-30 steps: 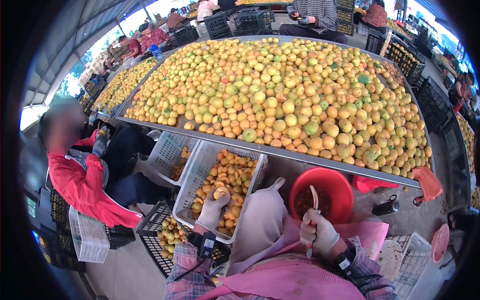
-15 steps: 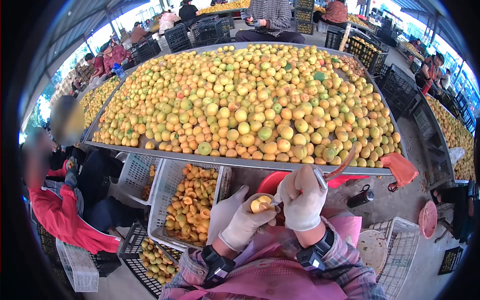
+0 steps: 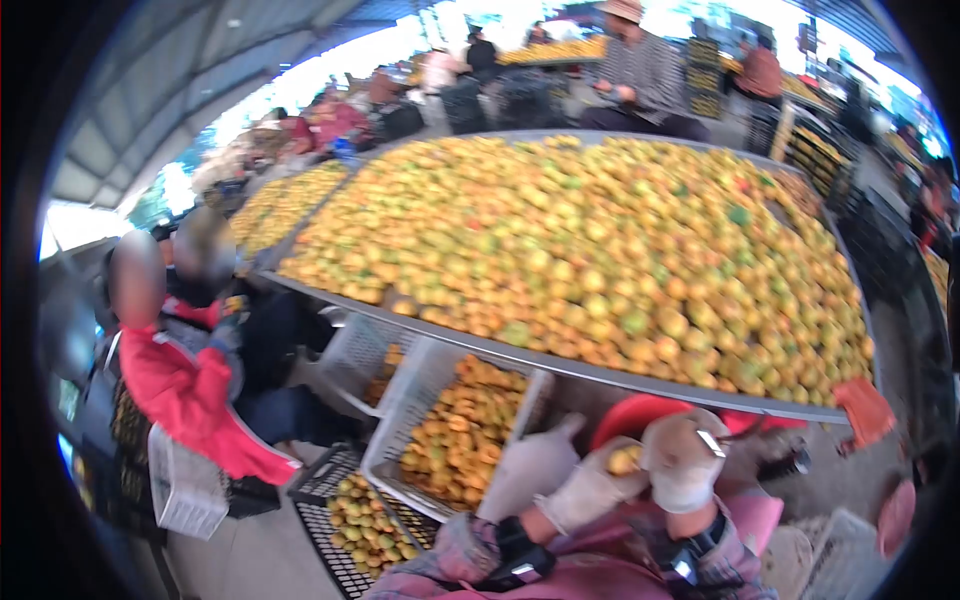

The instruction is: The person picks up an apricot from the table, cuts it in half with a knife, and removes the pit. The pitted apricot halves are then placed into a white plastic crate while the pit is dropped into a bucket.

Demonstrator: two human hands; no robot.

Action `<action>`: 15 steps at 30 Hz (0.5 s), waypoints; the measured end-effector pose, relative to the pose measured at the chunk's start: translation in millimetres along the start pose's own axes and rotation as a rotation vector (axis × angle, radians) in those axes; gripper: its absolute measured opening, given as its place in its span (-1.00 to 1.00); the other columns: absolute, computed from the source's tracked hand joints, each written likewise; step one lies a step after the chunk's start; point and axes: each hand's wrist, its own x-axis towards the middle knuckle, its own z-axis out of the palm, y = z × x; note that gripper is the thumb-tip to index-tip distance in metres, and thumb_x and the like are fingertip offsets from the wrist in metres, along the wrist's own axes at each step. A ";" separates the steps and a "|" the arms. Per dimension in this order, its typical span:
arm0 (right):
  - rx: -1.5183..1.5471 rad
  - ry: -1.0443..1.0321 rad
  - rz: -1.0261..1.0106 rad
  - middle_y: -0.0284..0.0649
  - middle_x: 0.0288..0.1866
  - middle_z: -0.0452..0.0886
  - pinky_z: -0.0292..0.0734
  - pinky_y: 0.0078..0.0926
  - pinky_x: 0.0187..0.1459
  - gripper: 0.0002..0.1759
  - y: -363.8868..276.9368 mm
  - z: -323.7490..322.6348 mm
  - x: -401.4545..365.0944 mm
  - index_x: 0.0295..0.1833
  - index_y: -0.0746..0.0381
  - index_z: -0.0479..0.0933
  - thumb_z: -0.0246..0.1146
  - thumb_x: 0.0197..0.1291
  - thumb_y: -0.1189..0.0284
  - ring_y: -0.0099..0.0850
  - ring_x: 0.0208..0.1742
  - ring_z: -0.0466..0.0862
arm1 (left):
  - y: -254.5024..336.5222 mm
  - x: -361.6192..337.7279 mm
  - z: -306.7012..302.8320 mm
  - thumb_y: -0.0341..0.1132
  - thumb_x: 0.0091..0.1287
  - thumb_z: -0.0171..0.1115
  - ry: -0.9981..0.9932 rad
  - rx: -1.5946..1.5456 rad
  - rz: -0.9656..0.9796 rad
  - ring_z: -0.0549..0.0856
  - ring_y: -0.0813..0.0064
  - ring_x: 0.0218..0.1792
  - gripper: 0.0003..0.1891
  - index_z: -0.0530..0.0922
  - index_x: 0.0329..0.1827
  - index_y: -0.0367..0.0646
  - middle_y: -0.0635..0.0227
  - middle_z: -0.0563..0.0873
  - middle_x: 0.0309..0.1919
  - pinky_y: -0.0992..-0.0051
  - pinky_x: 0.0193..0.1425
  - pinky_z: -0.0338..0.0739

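Observation:
My gloved left hand (image 3: 588, 495) is closed around a yellow-orange apricot (image 3: 624, 460), held low in front of my body. Touching or almost touching it, my gloved right hand (image 3: 682, 462) is closed on a small knife (image 3: 712, 443). Only a shiny metal end sticks out of that fist; its blade is hidden. Beyond my hands, whole apricots (image 3: 590, 260) cover a wide metal-edged table (image 3: 520, 349). To the left of my left hand stands a pale plastic crate (image 3: 385, 462) with opened apricots (image 3: 465, 425) inside.
A red basin (image 3: 632, 415) sits under the table edge behind my hands. A black crate (image 3: 318, 515) with whole apricots is at lower left. At left sits a co-worker in a red jacket (image 3: 190, 400). An orange-red bag (image 3: 866, 410) hangs at the table's right corner.
My view has swung left and tilted, so the scene sits further right and is blurred. Both hands remain together, with the apricot still in the left; the curved brown strip at the right fist no longer shows.

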 end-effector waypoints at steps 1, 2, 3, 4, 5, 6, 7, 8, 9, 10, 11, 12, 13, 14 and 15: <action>-0.482 0.272 -0.208 -0.39 -0.65 0.22 0.25 -0.47 -0.64 -0.76 -14.7 45.4 10.9 -0.41 0.17 0.29 0.14 0.34 0.49 -0.51 -0.68 0.29 | 4.2 -1.1 0.5 -0.33 0.33 0.35 -0.018 0.034 0.009 0.57 0.68 -0.42 -0.67 0.48 0.10 -0.15 0.47 0.62 -0.35 0.61 -0.33 0.51; -0.429 0.112 -0.125 -0.38 -0.66 0.21 0.20 -0.47 -0.67 -0.69 -39.3 77.9 16.6 -0.43 0.16 0.25 0.14 0.38 0.42 -0.51 -0.72 0.23 | 8.4 -1.8 1.2 -0.32 0.34 0.34 -0.048 0.016 0.006 0.57 0.68 -0.42 -0.67 0.48 0.10 -0.15 0.47 0.61 -0.35 0.61 -0.35 0.50; -0.633 0.184 -0.297 -0.38 -0.70 0.18 0.16 -0.50 -0.70 -0.61 -23.7 60.6 18.8 -0.48 0.14 0.23 0.15 0.40 0.31 -0.51 -0.74 0.21 | 7.5 -2.3 2.4 -0.31 0.34 0.34 -0.021 0.064 -0.010 0.57 0.68 -0.44 -0.66 0.47 0.11 -0.15 0.47 0.60 -0.36 0.61 -0.37 0.49; -0.647 0.146 -0.288 -0.39 -0.74 0.14 0.12 -0.52 -0.74 -0.53 -22.2 42.7 19.0 -0.55 0.11 0.19 0.13 0.41 0.20 -0.52 -0.79 0.15 | 8.1 -3.0 2.0 -0.30 0.34 0.33 -0.033 0.059 -0.036 0.55 0.66 -0.47 -0.63 0.45 0.14 -0.15 0.47 0.58 -0.38 0.60 -0.39 0.47; -0.395 0.070 -0.175 -0.40 -0.75 0.12 0.10 -0.52 -0.75 -0.50 -33.3 58.5 23.8 -0.57 0.10 0.16 0.13 0.41 0.16 -0.54 -0.80 0.13 | 10.4 -4.3 0.7 -0.29 0.34 0.32 -0.054 0.055 -0.062 0.55 0.65 -0.48 -0.62 0.44 0.15 -0.15 0.47 0.57 -0.39 0.59 -0.40 0.47; -0.147 -0.001 -0.057 -0.41 -0.77 0.10 0.09 -0.53 -0.77 -0.46 -42.3 71.7 27.6 -0.59 0.09 0.13 0.12 0.41 0.12 -0.55 -0.82 0.10 | 10.9 -5.5 -0.4 -0.28 0.34 0.32 -0.078 0.048 -0.093 0.55 0.64 -0.49 -0.61 0.43 0.17 -0.15 0.47 0.56 -0.39 0.59 -0.41 0.46; -0.146 -0.012 -0.062 -0.44 -0.76 0.10 0.08 -0.55 -0.78 -0.47 -42.0 71.4 28.0 -0.57 0.08 0.13 0.11 0.42 0.11 -0.56 -0.83 0.07 | 7.1 -5.0 -1.8 -0.27 0.34 0.32 -0.092 0.045 -0.103 0.54 0.63 -0.50 -0.58 0.42 0.19 -0.15 0.48 0.55 -0.40 0.58 -0.43 0.45; -0.140 -0.020 -0.062 -0.44 -0.76 0.10 0.08 -0.55 -0.78 -0.47 -40.9 73.9 27.0 -0.57 0.08 0.13 0.11 0.42 0.11 -0.56 -0.83 0.07 | 5.7 -5.3 -4.7 -0.27 0.34 0.32 -0.085 0.049 -0.098 0.54 0.63 -0.50 -0.58 0.42 0.19 -0.15 0.48 0.55 -0.40 0.58 -0.43 0.45; -0.096 0.044 -0.045 -0.42 -0.78 0.10 0.09 -0.53 -0.77 -0.49 -41.1 75.5 26.3 -0.58 0.09 0.13 0.07 0.43 0.17 -0.55 -0.82 0.09 | 4.5 -3.9 -6.7 -0.26 0.35 0.31 -0.117 0.047 -0.142 0.54 0.63 -0.49 -0.58 0.41 0.20 -0.15 0.48 0.56 -0.37 0.59 -0.44 0.43; -0.052 0.107 -0.027 -0.40 -0.79 0.10 0.09 -0.51 -0.76 -0.50 -41.9 77.1 26.0 -0.60 0.11 0.13 0.03 0.43 0.24 -0.54 -0.82 0.10 | 3.8 -3.3 -7.3 -0.24 0.37 0.30 -0.149 0.044 -0.186 0.55 0.63 -0.48 -0.58 0.41 0.21 -0.15 0.48 0.57 -0.35 0.59 -0.45 0.42; -0.101 0.121 -0.022 -0.40 -0.78 0.12 0.12 -0.51 -0.75 -0.49 -44.1 78.6 25.9 -0.58 0.10 0.14 0.03 0.46 0.16 -0.55 -0.81 0.11 | 2.8 -3.1 -6.2 -0.24 0.37 0.30 -0.147 0.048 -0.182 0.55 0.63 -0.48 -0.58 0.41 0.21 -0.15 0.48 0.57 -0.35 0.59 -0.45 0.42; -0.100 0.115 -0.026 -0.40 -0.78 0.12 0.12 -0.51 -0.75 -0.49 -45.1 80.6 26.4 -0.58 0.10 0.14 0.03 0.46 0.16 -0.55 -0.81 0.11 | 1.8 -2.5 -5.0 -0.18 0.41 0.24 -0.146 -0.054 -0.174 0.55 0.64 -0.46 -0.60 0.42 0.21 -0.15 0.48 0.58 -0.33 0.60 -0.45 0.42; -0.122 0.190 -0.053 -0.41 -0.76 0.13 0.13 -0.52 -0.73 -0.49 -45.6 82.6 26.6 -0.56 0.10 0.15 0.04 0.46 0.15 -0.55 -0.80 0.12 | 2.7 -1.6 -4.4 -0.12 0.46 0.19 -0.145 -0.155 -0.166 0.55 0.65 -0.45 -0.61 0.43 0.21 -0.14 0.49 0.60 -0.30 0.60 -0.45 0.41; -0.144 0.266 -0.079 -0.41 -0.75 0.14 0.14 -0.52 -0.72 -0.50 -45.7 83.5 26.3 -0.55 0.10 0.15 0.04 0.46 0.14 -0.55 -0.79 0.13 | 7.1 -2.2 -3.6 -0.12 0.46 0.19 -0.145 -0.152 -0.160 0.55 0.65 -0.45 -0.61 0.43 0.21 -0.14 0.49 0.60 -0.30 0.60 -0.45 0.41; -0.169 0.236 -0.066 -0.45 -0.71 0.11 0.15 -0.52 -0.69 -0.51 -44.9 77.6 26.2 -0.48 0.08 0.19 0.09 0.44 0.05 -0.57 -0.77 0.12 | 13.0 -4.0 -1.9 -0.06 0.50 0.10 -0.120 -0.188 -0.155 0.56 0.67 -0.44 -0.62 0.45 0.18 -0.13 0.49 0.61 -0.28 0.61 -0.45 0.40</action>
